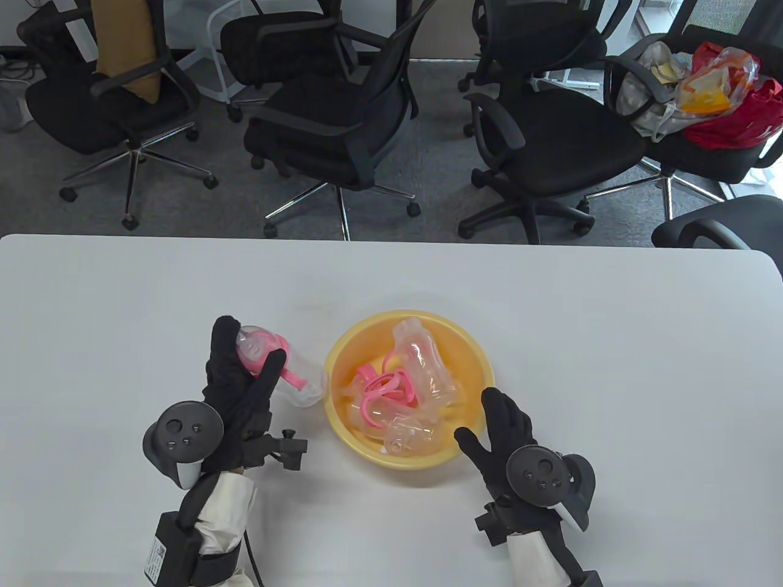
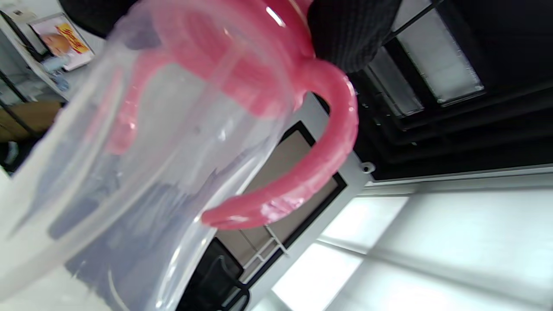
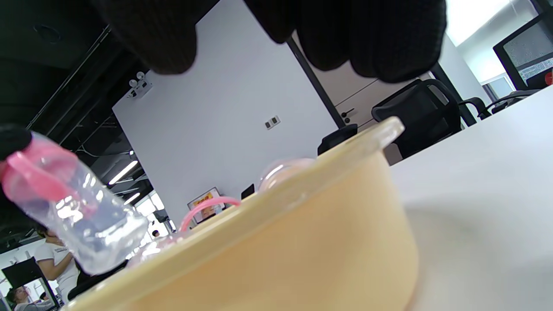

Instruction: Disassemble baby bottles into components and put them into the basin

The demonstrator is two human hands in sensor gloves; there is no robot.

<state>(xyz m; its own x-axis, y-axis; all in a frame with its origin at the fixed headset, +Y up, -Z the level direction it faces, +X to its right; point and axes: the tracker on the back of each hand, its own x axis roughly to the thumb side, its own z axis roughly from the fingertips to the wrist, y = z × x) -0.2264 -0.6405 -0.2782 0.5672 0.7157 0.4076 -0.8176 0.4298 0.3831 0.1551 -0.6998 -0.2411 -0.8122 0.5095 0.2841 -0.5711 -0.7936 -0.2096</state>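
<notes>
My left hand grips a clear baby bottle with a pink collar and handles, held tilted just left of the yellow basin. Up close in the left wrist view, the bottle body and one pink handle fill the frame. The basin holds clear bottle bodies and pink handle rings. My right hand hovers flat at the basin's near right rim, fingers straight and holding nothing. In the right wrist view, the basin wall is near and the held bottle is at left.
The white table stretches wide around the basin. Beyond its far edge stand several black office chairs, one with bags on it.
</notes>
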